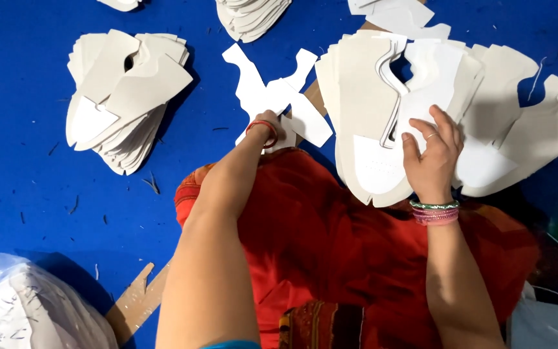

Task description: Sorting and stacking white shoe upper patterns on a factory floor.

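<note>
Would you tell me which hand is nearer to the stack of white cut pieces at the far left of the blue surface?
Left. The left hand rests on loose white pieces right of the stack; the right hand lies farther right.

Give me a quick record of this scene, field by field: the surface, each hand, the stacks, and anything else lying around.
Surface: blue cloth, flecked with small scraps
Left hand: on a flat white cut piece with several arms; red bangle on the wrist
Right hand: pressed flat on the white stack in front of it; ring, green and pink bangles
Left stack: white cut pieces, fanned, untouched
Far stack: white pieces, partly out of view
Lap: red fabric
Other: clear plastic bag; brown cardboard strip
</note>
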